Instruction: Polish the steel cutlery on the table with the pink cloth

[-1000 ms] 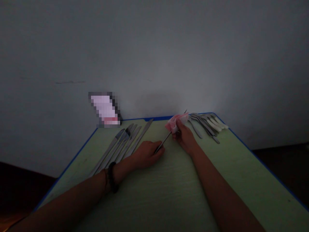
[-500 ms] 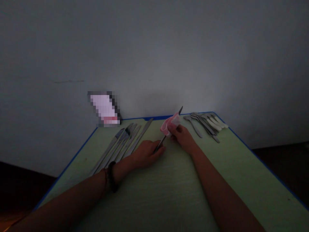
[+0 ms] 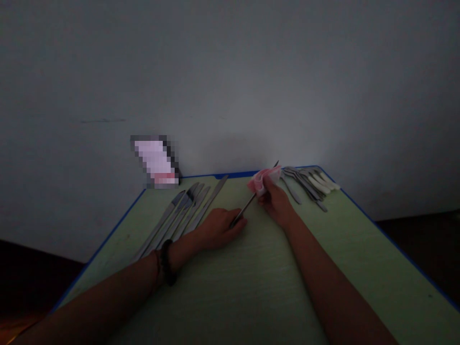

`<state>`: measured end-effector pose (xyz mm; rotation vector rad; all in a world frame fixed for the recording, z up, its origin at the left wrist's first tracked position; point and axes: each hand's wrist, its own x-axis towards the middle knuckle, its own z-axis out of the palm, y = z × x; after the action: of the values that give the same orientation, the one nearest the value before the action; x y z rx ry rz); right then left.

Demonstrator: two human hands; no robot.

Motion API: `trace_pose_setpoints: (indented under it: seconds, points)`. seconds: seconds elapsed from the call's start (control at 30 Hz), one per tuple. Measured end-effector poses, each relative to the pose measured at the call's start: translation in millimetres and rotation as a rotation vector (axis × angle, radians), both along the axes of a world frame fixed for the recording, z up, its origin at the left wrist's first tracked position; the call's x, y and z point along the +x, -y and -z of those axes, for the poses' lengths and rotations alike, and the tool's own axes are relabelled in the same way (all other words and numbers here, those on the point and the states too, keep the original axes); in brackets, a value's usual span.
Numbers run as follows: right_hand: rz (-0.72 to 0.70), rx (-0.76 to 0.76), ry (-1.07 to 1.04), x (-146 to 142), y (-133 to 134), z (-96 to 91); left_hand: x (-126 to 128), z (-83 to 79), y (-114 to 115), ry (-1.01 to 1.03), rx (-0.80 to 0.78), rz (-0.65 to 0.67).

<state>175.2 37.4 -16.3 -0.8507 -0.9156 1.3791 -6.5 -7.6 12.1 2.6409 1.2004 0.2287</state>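
Note:
My left hand (image 3: pixel 220 229) is closed around the lower end of a thin metal table knife (image 3: pixel 247 207), which slants up and away to the right. A folded pink and white cloth (image 3: pixel 265 178) is pinched in my right hand (image 3: pixel 279 207) and wraps round the upper part of the knife. Only the knife's dark tip shows beyond the cloth. Left of my hands several table knives (image 3: pixel 212 196) lie side by side, partly hidden by my left hand and forearm. Close beyond my right hand lies a single metal piece of cutlery (image 3: pixel 292 189).
A pile of metal cutlery (image 3: pixel 304 184) and several white-handled pieces (image 3: pixel 320 183) lie at the table's back right. A blurred-out upright device (image 3: pixel 154 160) leans against the wall (image 3: pixel 230 86) at back left. The pale green table (image 3: pixel 230 297) has a blue edge.
My right hand and the cloth have shifted slightly right along the knife, toward its tip. More of the knife's shaft shows between my hands. My left hand stays almost in place.

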Motion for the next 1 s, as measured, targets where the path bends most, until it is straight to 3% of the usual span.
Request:
trace_pose_setpoints:
  seconds: [0.07,0.17,0.4,0.47,0.67,0.77,1.0]
  points:
    - [0.01,-0.029,-0.128,0.3,-1.1,-2.0,0.2,-0.2,0.3,-0.004,0.007,-0.001]
    - [0.023,-0.036,-0.14,-0.1,-0.2,-4.0,0.4,0.1,0.4,0.002,0.007,-0.01]
    - [-0.007,0.075,0.325,-0.9,8.6,-3.5,-0.1,2.3,-1.0,0.023,0.007,-0.016]
    - [-0.003,0.075,0.354,-0.7,8.5,-2.7,-0.7,3.5,-1.6,0.019,0.012,-0.008]
    - [0.006,-0.001,0.003,-0.8,1.9,-2.5,-0.9,3.3,-1.1,0.003,0.008,0.004]
    - [0.01,-0.007,-0.056,-0.9,1.8,-3.9,-0.6,2.3,-0.5,0.009,0.008,0.007]
    - [-0.007,0.05,0.253,-1.6,4.8,1.1,-0.3,2.6,-1.9,0.019,0.004,0.012]
